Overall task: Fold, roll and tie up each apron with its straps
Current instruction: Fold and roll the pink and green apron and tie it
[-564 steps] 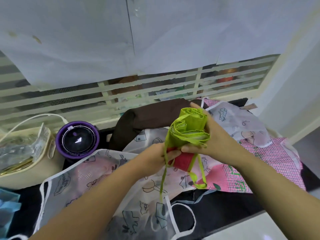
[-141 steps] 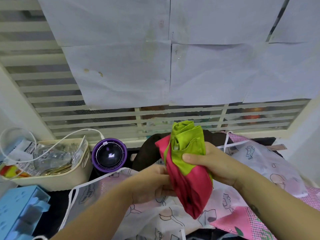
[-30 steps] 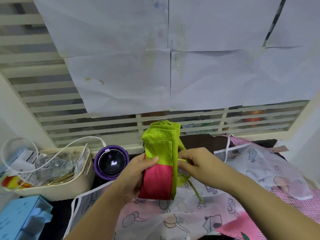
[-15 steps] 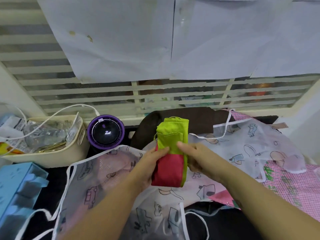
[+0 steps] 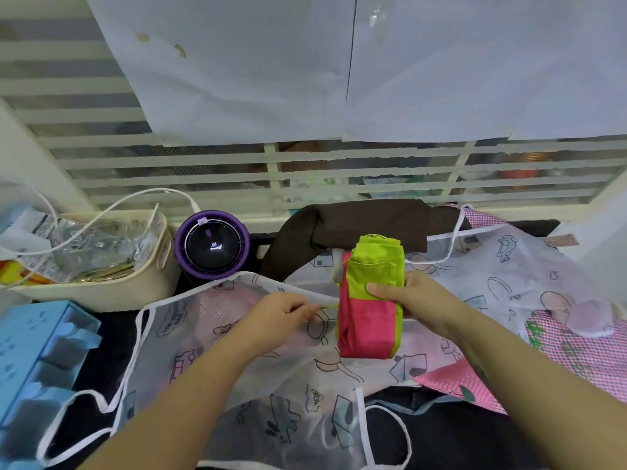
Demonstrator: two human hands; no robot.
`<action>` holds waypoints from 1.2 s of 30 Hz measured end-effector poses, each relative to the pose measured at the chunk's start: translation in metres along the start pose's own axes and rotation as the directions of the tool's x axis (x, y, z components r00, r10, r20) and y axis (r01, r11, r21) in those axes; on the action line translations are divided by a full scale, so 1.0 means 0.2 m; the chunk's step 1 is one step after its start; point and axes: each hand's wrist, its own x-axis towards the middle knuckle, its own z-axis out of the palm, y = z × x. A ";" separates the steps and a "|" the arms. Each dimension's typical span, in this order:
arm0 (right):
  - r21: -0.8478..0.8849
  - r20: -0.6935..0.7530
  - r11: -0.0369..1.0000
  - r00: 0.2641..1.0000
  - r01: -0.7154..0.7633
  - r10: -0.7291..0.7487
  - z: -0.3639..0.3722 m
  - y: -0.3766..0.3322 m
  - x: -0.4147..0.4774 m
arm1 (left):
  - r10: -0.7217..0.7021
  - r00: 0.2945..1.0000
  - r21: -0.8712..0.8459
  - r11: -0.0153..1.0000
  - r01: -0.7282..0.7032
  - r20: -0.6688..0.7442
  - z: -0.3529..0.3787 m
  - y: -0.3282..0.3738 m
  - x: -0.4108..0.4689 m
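Dark table (image 5: 475,442): one rolled apron (image 5: 368,330) (green-pink), two hands (image 5: 281,313) (image 5: 407,296).

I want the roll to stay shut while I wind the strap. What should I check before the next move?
1. Right hand grips the roll: ok.
2. Left hand pinches the strap: ok.
3. Strap pulled straight: ok.
4. Roll compact on the near side: ok.
5. Strap wound across the roll's front: not ok.
6. Roll's far side tidy: cannot tell.
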 end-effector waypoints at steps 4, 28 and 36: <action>-0.169 -0.020 0.985 0.999 -0.032 0.029 0.04 0.05 0.05 | -0.020 0.993 0.173 0.984 0.040 -0.113 0.00 0.03 -0.01; -0.974 0.218 0.039 0.969 0.224 -0.112 -0.02 0.11 -0.08 | 0.145 0.989 -0.190 0.972 -0.139 0.013 0.42 0.07 0.12; -0.818 0.319 0.353 0.869 0.454 -0.378 0.04 0.10 -0.07 | 0.178 0.978 -0.202 0.967 -0.153 0.111 0.40 0.07 0.13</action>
